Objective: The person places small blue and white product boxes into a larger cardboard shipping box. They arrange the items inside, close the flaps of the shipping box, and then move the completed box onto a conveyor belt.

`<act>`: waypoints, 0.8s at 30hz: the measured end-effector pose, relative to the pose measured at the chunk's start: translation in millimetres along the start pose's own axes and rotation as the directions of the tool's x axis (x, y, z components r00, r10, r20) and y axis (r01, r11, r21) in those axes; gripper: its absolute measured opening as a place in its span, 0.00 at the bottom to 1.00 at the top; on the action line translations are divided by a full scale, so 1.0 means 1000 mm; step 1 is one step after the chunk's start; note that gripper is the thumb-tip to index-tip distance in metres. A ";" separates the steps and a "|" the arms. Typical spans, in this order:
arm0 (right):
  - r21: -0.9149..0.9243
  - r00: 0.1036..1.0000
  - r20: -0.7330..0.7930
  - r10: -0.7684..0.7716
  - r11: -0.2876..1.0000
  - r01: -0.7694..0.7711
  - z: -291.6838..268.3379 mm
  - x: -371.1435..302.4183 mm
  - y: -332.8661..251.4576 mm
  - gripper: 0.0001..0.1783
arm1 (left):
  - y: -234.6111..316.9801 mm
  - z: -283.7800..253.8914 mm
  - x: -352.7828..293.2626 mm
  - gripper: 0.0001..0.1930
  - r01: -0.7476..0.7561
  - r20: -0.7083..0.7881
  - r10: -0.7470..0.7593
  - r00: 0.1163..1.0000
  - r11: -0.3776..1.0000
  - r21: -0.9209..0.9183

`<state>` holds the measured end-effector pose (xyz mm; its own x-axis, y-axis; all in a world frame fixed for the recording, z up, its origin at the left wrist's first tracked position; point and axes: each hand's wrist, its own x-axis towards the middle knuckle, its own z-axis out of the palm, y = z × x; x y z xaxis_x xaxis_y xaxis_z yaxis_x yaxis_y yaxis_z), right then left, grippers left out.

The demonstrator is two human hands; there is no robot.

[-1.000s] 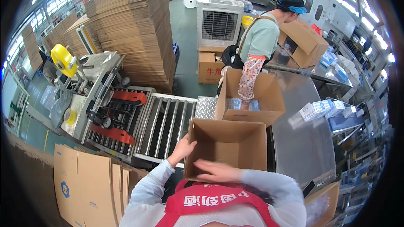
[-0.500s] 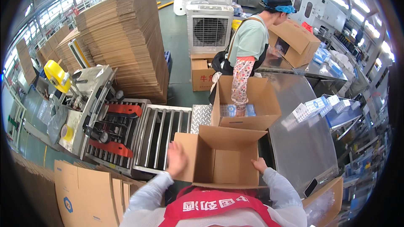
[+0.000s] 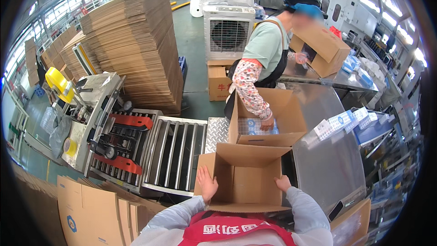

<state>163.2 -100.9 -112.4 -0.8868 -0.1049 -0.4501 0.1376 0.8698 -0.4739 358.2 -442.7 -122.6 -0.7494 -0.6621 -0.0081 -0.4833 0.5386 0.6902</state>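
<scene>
An open-topped cardboard box [image 3: 251, 158] stands right in front of my body, its inside bare. My left hand [image 3: 207, 184] lies flat with fingers stretched against the box's left flap. On the other side my right hand [image 3: 282, 183] grips the right edge, fingers curled over the rim. Just beyond stands a second cardboard box [image 3: 291, 116], close against the far flap of mine. Blue-and-white packs [image 3: 256, 126] lie inside that one, with a co-worker's hand [image 3: 267, 123] resting on them.
A roller conveyor [image 3: 175, 155] runs off left to a box-sealing machine [image 3: 86, 109]. Flattened cartons [image 3: 132, 50] form a tall stack behind it; more cartons [image 3: 91, 209] stand at lower left. A steel table [image 3: 325, 164] lies right, with a phone [image 3: 335, 210] near its front edge.
My left hand has moved right and pushed the left flap more upright. My right hand keeps its grip on the edge. The co-worker's arm has shifted over the packs in the far box.
</scene>
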 end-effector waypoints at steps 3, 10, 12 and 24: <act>-0.071 0.999 -0.014 -0.038 0.997 0.036 -0.031 -0.005 -0.029 0.32 | 0.018 0.009 0.001 0.43 0.010 -0.053 -0.008 0.999 1.000 0.029; -0.116 0.995 0.044 -0.094 0.988 0.098 -0.046 0.064 0.003 0.33 | 0.043 0.044 0.001 0.41 -0.005 -0.157 0.021 0.987 0.995 0.100; -0.059 0.990 0.060 -0.129 0.989 0.133 -0.041 0.066 0.004 0.35 | 0.043 0.038 0.001 0.42 -0.003 -0.191 0.038 0.981 0.984 0.177; -0.066 0.926 0.242 -0.289 0.947 0.313 -0.067 0.075 0.023 0.29 | 0.048 0.043 -0.007 0.45 -0.014 -0.002 0.014 1.000 0.998 0.067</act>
<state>70.2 -56.7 -106.8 -0.7546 -0.4655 -0.4626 -0.1764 0.8228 -0.5402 321.5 -390.0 -120.5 -0.7551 -0.6556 0.0033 -0.5021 0.5816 0.6400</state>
